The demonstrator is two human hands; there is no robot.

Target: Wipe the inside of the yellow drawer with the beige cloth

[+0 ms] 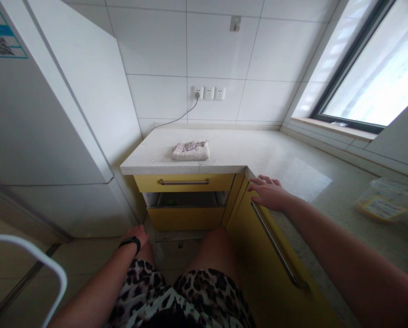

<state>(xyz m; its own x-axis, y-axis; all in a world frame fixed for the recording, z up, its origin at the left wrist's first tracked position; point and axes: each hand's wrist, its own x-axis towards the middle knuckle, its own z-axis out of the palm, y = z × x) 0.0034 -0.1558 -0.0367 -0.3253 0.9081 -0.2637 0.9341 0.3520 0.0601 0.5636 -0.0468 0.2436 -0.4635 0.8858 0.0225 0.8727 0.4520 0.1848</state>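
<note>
My right hand [269, 193] lies on the edge of the light stone countertop [279, 150], above a yellow cabinet door [255, 255] with a long metal handle [275, 243]. Its fingers are apart and hold nothing. With a black band on the wrist, my left hand [137, 234] rests on my left knee, fingers laid out over it. Ahead is a yellow top drawer [185, 183] with a bar handle. Beneath it, a lower yellow drawer [186, 218] shows a dark gap above its front. A folded cloth [191, 150] lies on the counter above the drawers.
A tall white fridge-like cabinet [53, 114] stands at the left. Wall sockets [209, 93] hold a plug with a grey cord. On the right counter sits a clear plastic container [383, 207] with a yellow label. A white curved tube [29, 248] is at lower left.
</note>
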